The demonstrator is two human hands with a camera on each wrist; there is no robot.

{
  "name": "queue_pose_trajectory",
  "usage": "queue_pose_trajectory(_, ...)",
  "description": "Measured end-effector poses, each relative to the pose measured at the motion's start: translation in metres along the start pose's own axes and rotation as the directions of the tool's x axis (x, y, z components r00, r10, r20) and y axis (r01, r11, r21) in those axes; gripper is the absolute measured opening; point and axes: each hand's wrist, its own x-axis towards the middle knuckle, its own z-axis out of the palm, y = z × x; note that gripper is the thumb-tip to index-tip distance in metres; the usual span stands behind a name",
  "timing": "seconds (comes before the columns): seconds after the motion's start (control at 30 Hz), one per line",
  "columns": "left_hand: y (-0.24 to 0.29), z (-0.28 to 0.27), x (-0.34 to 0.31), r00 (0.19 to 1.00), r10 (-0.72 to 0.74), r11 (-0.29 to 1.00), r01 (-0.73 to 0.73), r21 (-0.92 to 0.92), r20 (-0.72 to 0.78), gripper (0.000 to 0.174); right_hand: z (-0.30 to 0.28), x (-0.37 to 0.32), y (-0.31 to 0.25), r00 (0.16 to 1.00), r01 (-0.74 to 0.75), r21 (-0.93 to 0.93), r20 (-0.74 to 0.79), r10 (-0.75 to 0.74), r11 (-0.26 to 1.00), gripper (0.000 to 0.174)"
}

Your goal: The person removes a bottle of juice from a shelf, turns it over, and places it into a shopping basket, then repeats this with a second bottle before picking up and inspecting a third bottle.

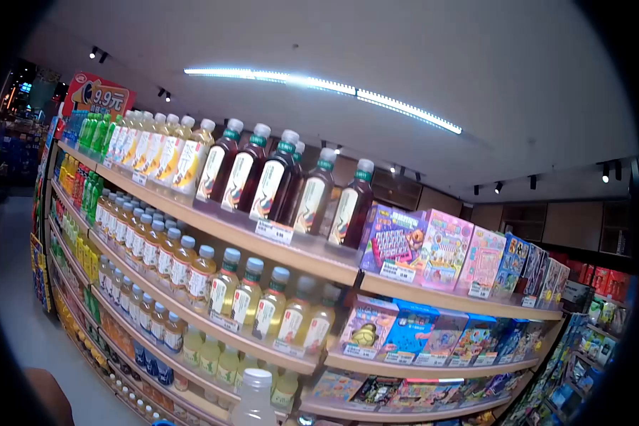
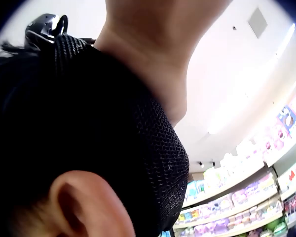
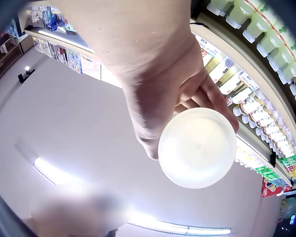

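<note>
My right hand [image 3: 163,94] grips a bottle, its fingers curled round the side; a pale round end [image 3: 197,148] of the bottle faces the right wrist camera. In the head view a clear bottle with a white cap [image 1: 255,380] stands up at the bottom edge, in front of the shelves, with no hand visible on it. My left hand [image 2: 170,94] is raised at the head, right by a black mesh cap [image 2: 158,153]. Its fingers are hidden behind the cap. Above an ear [image 2: 89,202] the cap carries a dark strapped device [image 2: 42,29].
A long shelf unit [image 1: 305,248] runs across the front. Dark drink bottles [image 1: 273,177] line its top, paler bottles [image 1: 245,295] the tiers below. Boxed toys [image 1: 444,248] fill the right part. A bare bit of skin [image 1: 46,397] shows at lower left, near the aisle floor [image 1: 21,284].
</note>
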Motion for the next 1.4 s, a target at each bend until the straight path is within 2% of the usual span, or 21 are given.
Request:
queue_pose_trajectory(0.13, -0.013, -0.008, 0.007, 0.998, -0.035, 0.999, 0.034, -0.036, -0.051, 0.045, 0.006, -0.009, -0.018, 0.998, -0.055, 0.084, -0.006, 0.055, 0.995, 0.079)
queue_pose_trajectory(0.2, -0.012, -0.007, 0.005, 0.999, -0.032, 0.999, 0.03, -0.039, -0.041, 0.046, 0.007, 0.005, -0.011, 0.999, 0.028, 0.11, 0.023, -0.03, 0.994, 0.082)
queue_pose_trajectory(0.33, -0.009, -0.006, 0.004, 1.0, -0.025, 0.998, 0.025, -0.054, -0.014, 0.047, 0.008, 0.003, -0.007, 0.996, 0.083, 0.001, -0.033, -0.083, 0.997, 0.085)
queue_pose_trajectory(0.37, -0.008, -0.006, 0.004, 0.999, -0.035, 0.998, 0.034, -0.053, -0.008, 0.047, 0.01, 0.005, 0.001, 0.99, 0.139, 0.05, -0.044, -0.137, 0.989, 0.084)
queue_pose_trajectory(0.43, -0.007, -0.004, 0.004, 0.998, -0.064, 0.997, 0.064, -0.042, 0.002, 0.048, 0.01, 0.003, -0.004, 0.996, 0.081, 0.038, -0.041, -0.079, 0.996, 0.081)
queue_pose_trajectory(0.53, -0.009, 0.002, -0.007, 0.992, -0.123, 0.991, 0.123, -0.051, 0.005, 0.048, 0.01, 0.002, -0.014, 0.996, 0.087, -0.011, -0.009, -0.087, 0.996, 0.076)
queue_pose_trajectory(0.63, -0.02, 0.015, -0.023, 0.966, -0.252, 0.958, 0.257, -0.129, 0.055, 0.049, 0.016, 0.001, -0.015, 0.997, 0.079, 0.016, -0.021, -0.079, 0.997, 0.074)
queue_pose_trajectory(0.7, -0.045, 0.038, -0.042, 0.907, -0.399, 0.874, 0.421, -0.243, 0.136, 0.05, 0.017, 0.001, -0.013, 0.997, 0.075, 0.03, -0.031, -0.074, 0.997, 0.074)
queue_pose_trajectory(0.8, -0.06, 0.063, -0.055, 0.838, -0.494, 0.769, 0.546, -0.332, 0.234, 0.047, 0.016, 0.001, -0.007, 0.997, 0.061, 0.06, -0.052, -0.058, 0.996, 0.073)
queue_pose_trajectory(0.9, -0.07, 0.083, -0.063, 0.804, -0.504, 0.669, 0.595, -0.445, 0.316, 0.043, 0.01, -0.001, 0.013, 0.998, 0.036, 0.098, -0.061, -0.03, 0.995, 0.072)
queue_pose_trajectory(1.0, -0.068, 0.105, -0.067, 0.807, -0.466, 0.535, 0.583, -0.611, 0.363, 0.04, 0.008, 0.002, 0.023, 0.992, 0.036, 0.085, -0.126, -0.025, 0.996, 0.072)
queue_pose_trajectory(1.03, -0.059, 0.117, -0.067, 0.813, -0.472, 0.443, 0.554, -0.705, 0.342, 0.039, 0.024, 0.009, 0.002, 0.987, 0.043, 0.067, -0.155, -0.032, 0.997, 0.072)
queue_pose_trajectory(1.07, -0.048, 0.132, -0.067, 0.816, -0.496, 0.311, 0.485, -0.818, 0.295, 0.038, 0.017, 0.006, 0.008, 0.99, 0.06, 0.048, -0.127, -0.053, 0.997, 0.072)
queue_pose_trajectory(1.1, -0.028, 0.152, -0.067, 0.808, -0.577, 0.057, 0.186, -0.981, 0.119, 0.037, 0.016, 0.004, 0.007, 0.992, 0.001, 0.093, -0.129, 0.011, 0.996, 0.072)
queue_pose_trajectory(1.13, -0.014, 0.168, -0.053, 0.721, -0.672, -0.08, -0.299, -0.951, -0.17, 0.036, 0.013, 0.004, 0.014, 0.99, 0.027, 0.068, -0.142, -0.017, 0.997, 0.072)
queue_pose_trajectory(1.17, -0.014, 0.164, -0.048, 0.711, -0.676, -0.051, -0.306, -0.951, -0.192, 0.036, 0.011, 0.003, 0.02, 0.987, 0.052, 0.035, -0.152, -0.046, 0.998, 0.073)
queue_pose_trajectory(1.23, -0.025, 0.147, -0.039, 0.806, -0.592, 0.156, 0.127, -0.98, 0.01, 0.036, 0.019, 0.0, 0.009, 0.984, 0.06, 0.009, -0.166, -0.058, 0.998, 0.074)
queue_pose_trajectory(1.27, -0.033, 0.137, -0.035, 0.81, -0.57, 0.26, 0.336, -0.905, 0.138, 0.037, 0.023, 0.002, -0.001, 0.982, 0.071, -0.006, -0.176, -0.071, 0.997, 0.074)
queue_pose_trajectory(1.33, -0.052, 0.116, -0.036, 0.716, -0.574, 0.422, 0.675, -0.605, 0.398, 0.041, 0.027, 0.002, -0.008, 0.986, 0.088, 0.005, -0.144, -0.086, 0.996, 0.075)
queue_pose_trajectory(1.37, -0.061, 0.108, -0.042, 0.622, -0.592, 0.476, 0.783, -0.401, 0.511, 0.044, 0.026, 0.001, -0.009, 0.986, 0.095, -0.01, -0.138, -0.095, 0.995, 0.075)
queue_pose_trajectory(1.4, -0.07, 0.097, -0.063, 0.682, -0.526, 0.562, 0.727, -0.394, 0.508, 0.04, 0.031, -0.003, -0.018, 0.99, -0.06, 0.047, -0.123, 0.065, 0.997, 0.074)
